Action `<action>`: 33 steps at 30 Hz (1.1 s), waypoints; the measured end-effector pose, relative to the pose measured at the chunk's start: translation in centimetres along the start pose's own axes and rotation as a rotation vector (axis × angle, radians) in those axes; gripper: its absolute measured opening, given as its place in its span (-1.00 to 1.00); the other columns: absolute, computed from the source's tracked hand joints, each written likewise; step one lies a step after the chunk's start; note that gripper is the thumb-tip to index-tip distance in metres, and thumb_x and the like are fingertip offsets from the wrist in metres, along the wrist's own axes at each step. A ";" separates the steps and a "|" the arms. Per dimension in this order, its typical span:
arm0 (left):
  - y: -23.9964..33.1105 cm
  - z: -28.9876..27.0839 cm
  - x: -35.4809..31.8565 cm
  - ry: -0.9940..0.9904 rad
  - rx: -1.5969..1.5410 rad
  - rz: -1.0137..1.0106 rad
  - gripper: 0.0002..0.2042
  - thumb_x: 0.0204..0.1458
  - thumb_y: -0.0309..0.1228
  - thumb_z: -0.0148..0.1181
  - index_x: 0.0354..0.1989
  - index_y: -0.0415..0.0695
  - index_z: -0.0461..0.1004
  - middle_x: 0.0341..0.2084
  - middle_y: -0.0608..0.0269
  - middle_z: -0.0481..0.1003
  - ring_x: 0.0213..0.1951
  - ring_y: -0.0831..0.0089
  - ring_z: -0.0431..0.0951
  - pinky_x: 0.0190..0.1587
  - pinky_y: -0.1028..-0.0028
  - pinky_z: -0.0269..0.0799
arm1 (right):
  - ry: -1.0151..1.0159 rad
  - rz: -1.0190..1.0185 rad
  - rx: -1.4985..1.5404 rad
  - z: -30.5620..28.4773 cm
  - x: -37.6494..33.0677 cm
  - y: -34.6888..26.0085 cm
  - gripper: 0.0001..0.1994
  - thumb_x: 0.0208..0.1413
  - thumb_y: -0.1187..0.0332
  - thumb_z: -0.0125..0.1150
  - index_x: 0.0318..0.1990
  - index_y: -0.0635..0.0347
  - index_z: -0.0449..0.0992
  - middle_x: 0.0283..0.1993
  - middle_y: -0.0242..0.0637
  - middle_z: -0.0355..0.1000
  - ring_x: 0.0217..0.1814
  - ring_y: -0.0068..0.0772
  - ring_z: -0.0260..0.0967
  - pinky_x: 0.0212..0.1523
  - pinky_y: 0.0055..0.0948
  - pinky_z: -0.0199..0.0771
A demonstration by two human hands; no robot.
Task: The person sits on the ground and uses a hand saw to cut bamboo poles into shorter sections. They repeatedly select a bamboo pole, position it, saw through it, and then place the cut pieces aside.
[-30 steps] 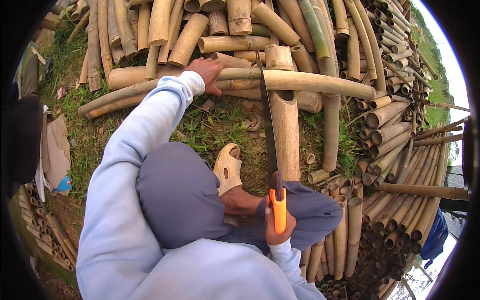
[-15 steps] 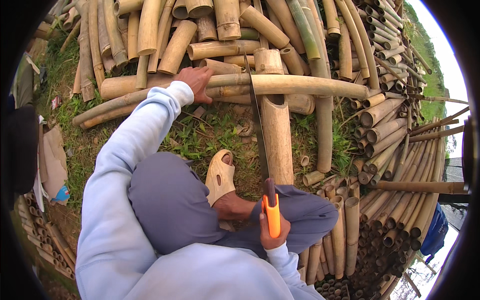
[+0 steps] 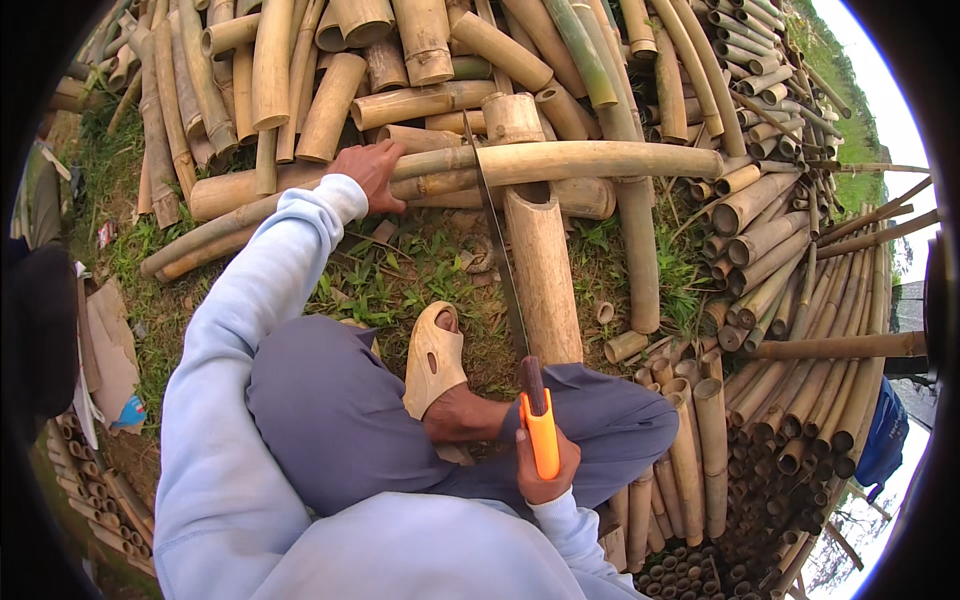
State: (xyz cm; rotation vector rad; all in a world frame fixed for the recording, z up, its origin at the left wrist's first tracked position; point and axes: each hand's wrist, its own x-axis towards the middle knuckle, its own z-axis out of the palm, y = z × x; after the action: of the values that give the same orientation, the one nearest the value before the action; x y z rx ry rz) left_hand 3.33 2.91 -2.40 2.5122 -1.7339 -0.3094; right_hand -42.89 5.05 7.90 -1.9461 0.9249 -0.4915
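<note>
My left hand (image 3: 372, 176) is wrapped over a bamboo pole (image 3: 600, 159) that lies crosswise in front of me, with another pole just beneath it. In my right hand (image 3: 548, 466) is the orange handle of a handsaw (image 3: 497, 240), close to my bent knee. Its long dark blade runs away from me and crosses the pole a short way right of my left hand. Beneath the pole, an upright-looking thick bamboo section (image 3: 543, 280) with a notched hollow end stands against it. Whether the teeth have bitten in is too small to tell.
Cut bamboo pieces (image 3: 420, 40) are heaped beyond the pole. Stacked bamboo tubes (image 3: 770, 220) fill the right side, with more upright ones (image 3: 690, 450) near my right knee. My sandalled foot (image 3: 437, 365) rests on grass below the pole. Flattened cardboard (image 3: 112, 335) lies at left.
The view has shifted slightly, so the poles and blade appear a little farther left. Both hands keep their holds, and the saw still crosses the pole at about the same place.
</note>
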 end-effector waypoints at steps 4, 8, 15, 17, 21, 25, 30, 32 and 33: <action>1.1 -0.9 0.4 -0.057 0.010 0.026 -0.28 -0.21 -0.01 0.50 0.09 -0.16 0.41 -0.06 0.02 0.56 -0.04 0.00 0.62 0.08 0.17 0.55 | -0.005 0.142 0.072 3.9 10.3 0.6 -0.87 0.20 0.47 0.32 -0.17 0.33 0.55 -0.45 -0.14 0.47 -0.45 -0.37 0.44 -0.35 -0.36 0.43; 1.1 -1.8 -0.2 -0.119 0.057 -0.002 -0.30 -0.18 0.00 0.50 0.07 -0.16 0.41 -0.07 0.02 0.58 -0.02 -0.01 0.62 0.09 0.16 0.55 | 0.025 0.076 0.153 5.7 9.6 1.0 -0.88 0.21 0.48 0.32 -0.28 0.33 0.50 -0.54 -0.19 0.38 -0.55 -0.42 0.31 -0.45 -0.34 0.36; 0.4 -0.7 0.0 -0.072 -0.041 0.003 -0.27 -0.19 -0.01 0.51 0.11 -0.19 0.42 -0.06 -0.01 0.56 -0.01 -0.01 0.61 0.06 0.16 0.57 | 0.041 -0.028 -0.023 1.8 2.1 0.0 -0.79 0.21 0.53 0.26 -0.03 0.40 0.59 -0.30 -0.09 0.61 -0.27 -0.30 0.63 -0.17 -0.41 0.56; 0.9 -1.2 0.3 -0.107 -0.028 -0.001 -0.25 -0.19 -0.01 0.50 0.16 -0.15 0.42 -0.05 0.00 0.58 -0.01 -0.01 0.62 0.06 0.15 0.57 | -0.009 0.154 0.047 4.1 8.0 1.4 -0.91 0.22 0.50 0.29 -0.20 0.35 0.55 -0.45 -0.15 0.49 -0.49 -0.36 0.40 -0.37 -0.37 0.44; 0.1 -1.1 0.0 -0.114 -0.017 -0.035 -0.30 -0.20 -0.01 0.49 0.13 -0.10 0.46 -0.06 0.03 0.61 -0.04 -0.02 0.63 0.06 0.16 0.57 | 0.025 0.075 0.146 6.4 12.0 -0.6 -0.85 0.21 0.46 0.32 -0.30 0.33 0.48 -0.54 -0.17 0.38 -0.58 -0.35 0.22 -0.48 -0.33 0.31; -0.5 -0.4 -0.2 -0.085 -0.040 -0.022 -0.29 -0.27 -0.08 0.47 0.12 -0.13 0.46 -0.08 -0.01 0.59 -0.03 -0.02 0.62 0.05 0.13 0.55 | 0.020 -0.012 0.005 1.4 1.5 0.5 -0.73 0.17 0.54 0.28 0.02 0.36 0.59 -0.28 -0.08 0.61 -0.21 -0.22 0.67 -0.15 -0.38 0.58; 0.7 -1.0 -0.1 -0.097 -0.063 -0.007 -0.27 -0.20 -0.04 0.49 0.15 -0.17 0.43 -0.02 -0.01 0.59 0.01 0.01 0.62 0.10 0.16 0.57 | 0.023 0.065 0.035 2.6 4.6 0.4 -0.84 0.19 0.51 0.30 -0.11 0.35 0.58 -0.40 -0.14 0.55 -0.41 -0.31 0.54 -0.31 -0.35 0.51; 1.3 -1.4 0.5 -0.053 -0.067 0.013 -0.27 -0.20 -0.04 0.50 0.14 -0.17 0.44 -0.03 -0.01 0.59 0.01 0.02 0.62 0.10 0.16 0.57 | 0.011 0.125 0.126 4.9 10.3 0.4 -0.88 0.23 0.46 0.30 -0.29 0.32 0.49 -0.54 -0.25 0.36 -0.51 -0.48 0.23 -0.43 -0.38 0.34; 1.0 -1.3 0.3 -0.084 -0.050 -0.009 -0.27 -0.22 -0.06 0.49 0.15 -0.14 0.44 -0.03 -0.01 0.59 0.00 0.01 0.62 0.09 0.15 0.56 | -0.002 0.146 0.158 5.9 11.2 0.9 -0.87 0.24 0.46 0.29 -0.29 0.32 0.48 -0.54 -0.30 0.33 -0.50 -0.53 0.20 -0.43 -0.41 0.32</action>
State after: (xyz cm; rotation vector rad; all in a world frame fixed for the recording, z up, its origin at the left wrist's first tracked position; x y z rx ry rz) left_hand 2.81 2.22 -1.00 2.5069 -1.7215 -0.4595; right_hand -32.20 -0.54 3.81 -1.7227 0.9888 -0.4633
